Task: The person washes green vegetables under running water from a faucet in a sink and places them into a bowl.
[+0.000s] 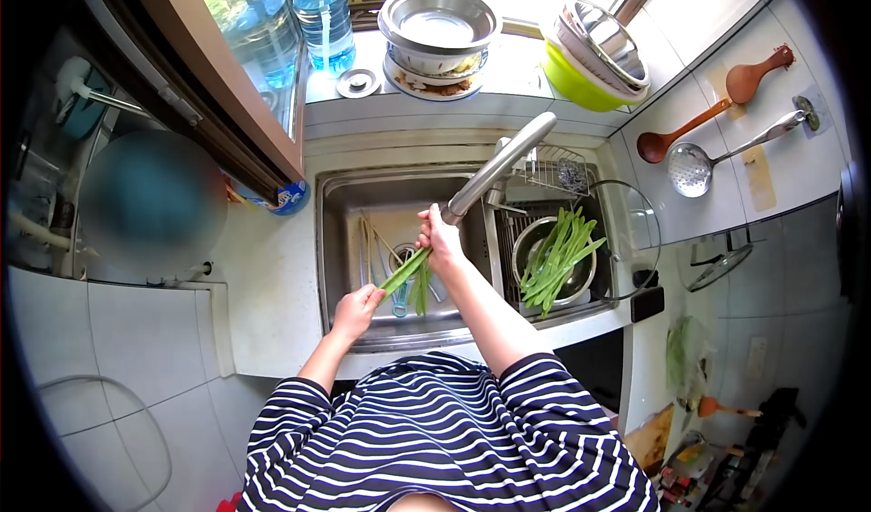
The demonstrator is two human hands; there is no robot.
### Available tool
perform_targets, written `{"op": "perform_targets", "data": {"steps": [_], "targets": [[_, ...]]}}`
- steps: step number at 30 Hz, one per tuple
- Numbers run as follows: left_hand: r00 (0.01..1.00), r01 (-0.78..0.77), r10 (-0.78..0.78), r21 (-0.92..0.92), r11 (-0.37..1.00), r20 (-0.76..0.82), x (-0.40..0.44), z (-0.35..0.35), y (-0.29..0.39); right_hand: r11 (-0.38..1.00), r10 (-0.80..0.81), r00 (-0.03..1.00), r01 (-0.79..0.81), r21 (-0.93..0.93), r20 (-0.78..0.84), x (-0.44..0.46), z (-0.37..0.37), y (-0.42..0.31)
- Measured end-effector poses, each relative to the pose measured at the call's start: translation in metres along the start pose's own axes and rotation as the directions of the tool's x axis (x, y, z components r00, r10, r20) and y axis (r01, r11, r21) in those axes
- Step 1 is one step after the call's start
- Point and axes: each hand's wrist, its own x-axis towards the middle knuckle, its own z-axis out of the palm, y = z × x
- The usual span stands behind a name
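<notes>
A long flat green bean (404, 273) stretches between my two hands over the left sink basin (337, 231). My left hand (360, 310) is closed on its lower end, near the basin's front edge. Just below the faucet (502, 165), my right hand (442, 242) grips the upper end. More green beans (419, 292) hang beneath the right hand; whether it holds them too I cannot tell. Chopsticks (366, 240) and a utensil with a teal handle (400, 301) lie in the basin. To the right, a pile of flat green beans (560, 260) fills a metal bowl (524, 240).
A wire rack (546, 169) with a steel scrubber (572, 176) sits behind the bowl. A glass lid (655, 226) stands at the sink's right edge. Stacked basins (437, 35), a green basin (572, 81) and a water jug (325, 26) occupy the sill. Ladles (682, 135) hang on the right wall.
</notes>
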Motion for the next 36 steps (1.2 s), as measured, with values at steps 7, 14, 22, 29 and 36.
{"op": "perform_targets", "data": {"steps": [7,14,22,29,36], "targets": [[0.961,-0.261,0.251,-0.074,0.962,-0.118,0.027,0.047,0.022,0.988,-0.131,0.990,0.126,0.086,0.058,-0.012,-0.018,-0.009],[0.976,-0.213,0.215,-0.240,0.947,-0.018,0.058,0.067,0.035,0.940,-0.122,0.982,0.160,-0.300,0.142,-0.075,-0.034,-0.055],[0.952,-0.305,0.304,-0.081,0.949,-0.030,0.052,0.102,0.034,0.654,-0.189,0.958,0.286,-0.700,0.214,-0.076,-0.097,-0.050],[0.921,-0.331,0.346,-0.107,0.938,0.181,0.053,0.144,0.102,0.826,-0.378,0.922,0.296,-0.479,-0.083,-0.094,-0.144,-0.084],[0.867,-0.356,0.414,-0.238,0.904,0.276,0.066,0.228,0.178,0.816,-0.507,0.814,0.348,-0.461,-0.285,-0.100,-0.223,-0.136]]}}
